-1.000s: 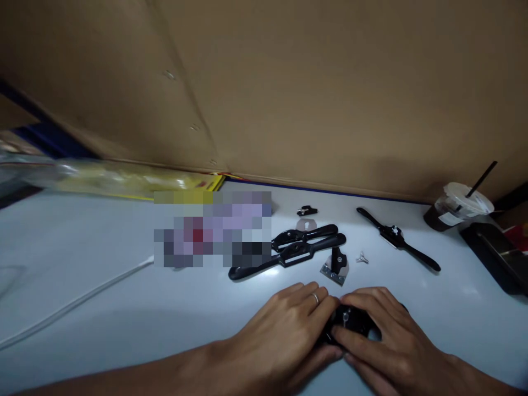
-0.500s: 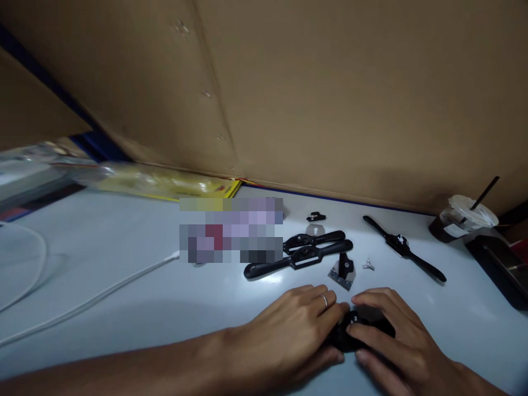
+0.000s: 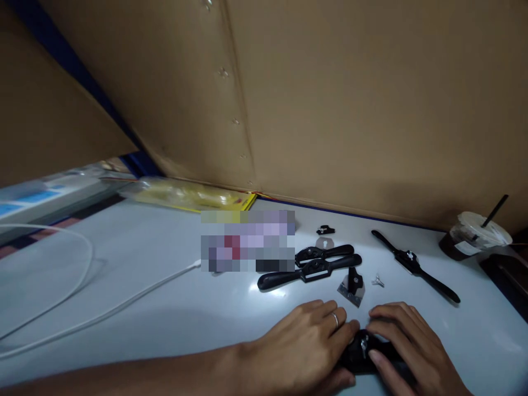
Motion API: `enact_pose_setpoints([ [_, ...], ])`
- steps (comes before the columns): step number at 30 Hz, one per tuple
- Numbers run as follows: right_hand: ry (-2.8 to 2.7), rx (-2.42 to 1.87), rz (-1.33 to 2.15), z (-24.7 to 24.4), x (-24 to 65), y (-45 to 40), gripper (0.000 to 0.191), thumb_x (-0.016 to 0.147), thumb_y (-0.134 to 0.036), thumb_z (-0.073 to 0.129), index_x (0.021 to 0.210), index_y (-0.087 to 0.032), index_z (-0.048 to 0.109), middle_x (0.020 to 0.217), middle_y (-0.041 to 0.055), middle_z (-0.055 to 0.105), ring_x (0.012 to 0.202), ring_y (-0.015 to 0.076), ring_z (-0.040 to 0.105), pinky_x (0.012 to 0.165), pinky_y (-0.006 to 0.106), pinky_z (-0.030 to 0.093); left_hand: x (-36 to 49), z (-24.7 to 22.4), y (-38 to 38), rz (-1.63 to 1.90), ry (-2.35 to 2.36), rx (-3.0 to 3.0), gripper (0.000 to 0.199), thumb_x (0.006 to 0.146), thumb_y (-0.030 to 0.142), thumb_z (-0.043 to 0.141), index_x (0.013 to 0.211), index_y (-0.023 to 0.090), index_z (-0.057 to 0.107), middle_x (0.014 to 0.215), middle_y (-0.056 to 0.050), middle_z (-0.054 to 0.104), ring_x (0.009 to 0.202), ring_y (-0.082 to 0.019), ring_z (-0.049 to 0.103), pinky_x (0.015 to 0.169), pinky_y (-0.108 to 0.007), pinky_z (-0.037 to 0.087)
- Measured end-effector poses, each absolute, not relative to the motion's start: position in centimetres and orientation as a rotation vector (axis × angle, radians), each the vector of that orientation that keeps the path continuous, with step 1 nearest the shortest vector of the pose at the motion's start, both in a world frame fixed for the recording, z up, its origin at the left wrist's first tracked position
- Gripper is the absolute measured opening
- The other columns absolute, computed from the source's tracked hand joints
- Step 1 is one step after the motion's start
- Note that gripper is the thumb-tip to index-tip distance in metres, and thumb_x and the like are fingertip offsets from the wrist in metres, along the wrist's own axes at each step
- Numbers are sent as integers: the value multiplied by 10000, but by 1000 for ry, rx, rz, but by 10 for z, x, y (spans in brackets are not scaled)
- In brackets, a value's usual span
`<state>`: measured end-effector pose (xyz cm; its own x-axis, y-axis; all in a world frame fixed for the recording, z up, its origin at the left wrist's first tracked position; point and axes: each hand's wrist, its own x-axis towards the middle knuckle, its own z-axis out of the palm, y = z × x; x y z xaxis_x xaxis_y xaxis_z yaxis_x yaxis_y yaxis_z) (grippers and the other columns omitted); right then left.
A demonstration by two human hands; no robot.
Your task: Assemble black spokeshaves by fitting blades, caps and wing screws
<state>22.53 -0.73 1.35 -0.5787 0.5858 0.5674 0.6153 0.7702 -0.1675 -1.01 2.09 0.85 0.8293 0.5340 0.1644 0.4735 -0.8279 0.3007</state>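
At the table's near edge, a black spokeshave [image 3: 355,360] lies between my two hands, partly covered by them. A silvery thumbscrew [image 3: 364,345] stands out at its middle. My left hand [image 3: 305,344], with a ring on one finger, is closed round its left part. Curled over the right part is my right hand [image 3: 421,349], its thumb beside the screw. Just beyond lie a steel blade [image 3: 350,296] with a black cap [image 3: 355,281] on it, and a loose thumbscrew [image 3: 378,281].
Two black spokeshave bodies [image 3: 280,279] lie side by side, near another blade [image 3: 325,242] and a small black cap with a screw [image 3: 325,229]. Another spokeshave [image 3: 412,264] is at right, before a lidded drink cup [image 3: 466,236]. A white cable [image 3: 124,308] crosses the left side; yellow packaging [image 3: 185,195] lies behind.
The camera view has shifted, so everything sits lower and farther right. My right index finger has come off the screw area, and the thumb is now beside it, with the thumbscrew more exposed.
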Motion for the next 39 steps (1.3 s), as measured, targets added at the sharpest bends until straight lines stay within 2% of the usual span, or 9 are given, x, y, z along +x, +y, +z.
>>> enact_pose_setpoints([
  [6, -2507, -752, 43, 16, 230, -7, 249, 940, -137, 619, 1169, -195, 700, 1157, 119, 686, 1017, 216, 654, 840, 337, 605, -9, -2, 20, 480, 813, 2791, 349, 941, 417, 738, 1123, 157, 593, 947, -57, 705, 845, -243, 660, 746, -368, 527],
  [9, -2445, -759, 49, 20, 230, -9, 172, 916, -101, 617, 1004, -200, 727, 1120, 112, 692, 1030, 225, 654, 836, 341, 602, -9, 1, 19, 450, 844, 2803, 386, 943, 445, 737, 1155, 157, 593, 959, -61, 709, 875, -252, 666, 773, -373, 528],
  [12, -2328, -850, -35, 22, 227, -9, 176, 909, -56, 575, 860, -191, 677, 1057, 118, 700, 983, 231, 670, 794, 345, 605, -9, 5, 17, 422, 860, 2807, 438, 916, 459, 769, 1174, 154, 589, 1006, -70, 713, 914, -267, 671, 793, -383, 530],
  [18, -2405, -836, -38, 19, 224, -10, 214, 948, -137, 589, 1130, -173, 694, 1098, 130, 698, 1005, 243, 669, 809, 366, 614, -9, 4, 19, 396, 871, 2762, 276, 985, 429, 676, 994, 180, 559, 918, -44, 683, 841, -229, 638, 764, -370, 514],
  [24, -2379, -876, -10, 21, 226, -13, 149, 942, -81, 581, 938, -180, 692, 1160, 131, 651, 1111, 247, 608, 894, 371, 579, -8, 6, 19, 365, 855, 2801, 321, 933, 427, 750, 965, 180, 547, 910, -42, 681, 824, -242, 630, 725, -379, 512],
  [27, -2352, -923, -54, 23, 224, -13, 163, 958, -77, 559, 1033, -146, 686, 1134, 146, 647, 1092, 249, 599, 892, 394, 579, -9, 5, 18, 394, 863, 2799, 276, 956, 398, 721, 969, 182, 549, 920, -46, 683, 829, -245, 634, 723, -382, 510],
  [30, -2432, -878, 43, 25, 222, -14, 196, 986, -155, 568, 1135, -155, 695, 1168, 144, 642, 1097, 249, 600, 886, 393, 593, -9, 2, 18, 445, 859, 2804, 216, 1003, 379, 641, 957, 192, 543, 894, -44, 672, 819, -242, 636, 714, -376, 505],
  [35, -2364, -918, 5, 26, 222, -16, 134, 974, -129, 579, 896, -166, 681, 1170, 142, 640, 1116, 263, 593, 896, 411, 580, -8, -1, 20, 486, 837, 2825, 225, 986, 374, 661, 925, 197, 535, 854, -33, 660, 773, -229, 625, 677, -357, 485],
  [39, -2406, -941, 27, 25, 223, -16, 187, 977, -136, 571, 1122, -146, 689, 1213, 158, 626, 1139, 279, 573, 916, 460, 575, -8, -2, 20, 522, 822, 2839, 235, 970, 364, 683, 912, 197, 529, 839, -30, 660, 735, -231, 612, 653, -365, 466],
])
